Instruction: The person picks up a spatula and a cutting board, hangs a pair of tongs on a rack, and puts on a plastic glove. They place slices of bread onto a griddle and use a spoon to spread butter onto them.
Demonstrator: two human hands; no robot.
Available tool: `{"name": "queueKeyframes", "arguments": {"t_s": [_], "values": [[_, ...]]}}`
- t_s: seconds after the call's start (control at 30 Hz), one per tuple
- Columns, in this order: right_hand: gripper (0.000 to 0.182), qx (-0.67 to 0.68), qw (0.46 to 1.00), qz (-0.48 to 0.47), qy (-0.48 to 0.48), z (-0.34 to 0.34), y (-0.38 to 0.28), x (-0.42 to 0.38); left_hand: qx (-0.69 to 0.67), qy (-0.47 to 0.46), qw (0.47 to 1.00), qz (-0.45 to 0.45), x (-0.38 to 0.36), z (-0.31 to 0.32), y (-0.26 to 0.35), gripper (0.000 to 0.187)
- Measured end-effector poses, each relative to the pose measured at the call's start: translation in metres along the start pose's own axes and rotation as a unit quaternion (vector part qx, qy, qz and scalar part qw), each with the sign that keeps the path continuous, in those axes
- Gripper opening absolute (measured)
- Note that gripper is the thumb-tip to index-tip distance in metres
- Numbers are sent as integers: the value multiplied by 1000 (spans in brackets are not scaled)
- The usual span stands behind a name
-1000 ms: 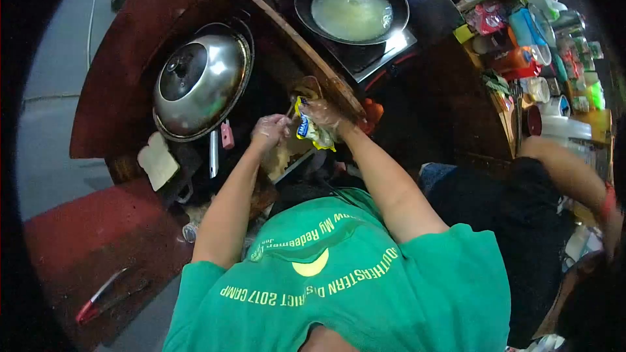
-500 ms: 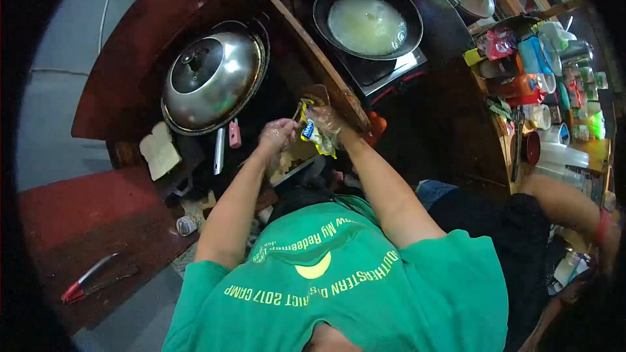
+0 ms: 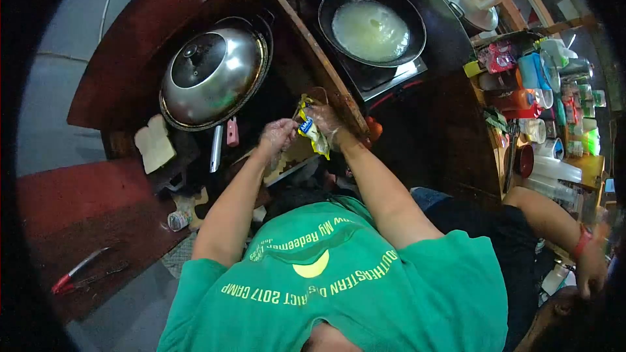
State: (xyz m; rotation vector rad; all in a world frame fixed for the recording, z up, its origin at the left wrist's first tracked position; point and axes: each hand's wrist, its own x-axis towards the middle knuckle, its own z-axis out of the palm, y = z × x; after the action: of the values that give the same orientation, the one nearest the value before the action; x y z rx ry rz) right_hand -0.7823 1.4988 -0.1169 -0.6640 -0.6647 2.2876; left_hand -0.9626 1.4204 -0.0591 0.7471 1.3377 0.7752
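In the head view, a yellow and blue packet (image 3: 314, 132) is at the centre, with my right hand (image 3: 330, 124) wrapped round its right side. My left hand (image 3: 279, 135), in a clear plastic glove, is closed just left of the packet's upper part; what its fingers pinch, if anything, is too small to make out. Clear plastic covers my right hand too. Beyond my hands, a lidded pan (image 3: 215, 75) stands at the upper left. A black pan (image 3: 372, 25) with pale yellowish liquid sits on a stove at the upper right, past a wooden divider (image 3: 319, 52).
Bread slices (image 3: 154, 144) lie left of the lidded pan's handle. Red-handled tongs (image 3: 81, 270) rest on the dark red surface (image 3: 85, 208) at the left. A shelf (image 3: 592, 168) with bottles and cups stands at the right. Another person's arm (image 3: 544, 212) is at the lower right.
The camera view has shifted slightly. The packet looks narrower, more bunched in my right hand. The other person's arm has moved lower, its hand now hanging down at the right edge.
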Motion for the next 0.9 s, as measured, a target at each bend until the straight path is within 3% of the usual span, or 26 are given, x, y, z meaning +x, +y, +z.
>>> {"name": "queueKeyframes", "arguments": {"t_s": [0.07,0.2,0.27,0.3,0.37,0.47,0.67,0.73,0.77,0.9], "values": [[23,-236,966,7,104,9,-10,-9,-17,-2,1000,-15,-2,2,3,20],[23,-247,962,-74,86,14,-13,-11,-24,7,999,-31,-3,8,10,21],[21,-433,887,-61,150,8,-8,-3,-21,14,999,-32,-4,10,11,21],[21,-433,887,-61,151,4,-2,-2,-18,23,999,-32,-4,11,11,22],[20,-317,936,-85,131,0,6,-1,-23,16,999,-35,-2,10,10,23],[20,-267,952,-70,134,23,-10,-13,-13,18,999,-40,-1,8,8,24],[24,-277,942,-140,129,26,-9,-12,-11,-16,1000,1,-5,4,3,27],[25,-352,916,-126,145,25,-16,-13,-3,1,1000,-8,-4,7,9,27],[25,-357,913,-144,134,27,-16,-14,28,-15,998,59,1,5,6,26],[23,-369,911,-127,132,20,-15,-11,24,2,1000,15,1,4,2,26]]}}
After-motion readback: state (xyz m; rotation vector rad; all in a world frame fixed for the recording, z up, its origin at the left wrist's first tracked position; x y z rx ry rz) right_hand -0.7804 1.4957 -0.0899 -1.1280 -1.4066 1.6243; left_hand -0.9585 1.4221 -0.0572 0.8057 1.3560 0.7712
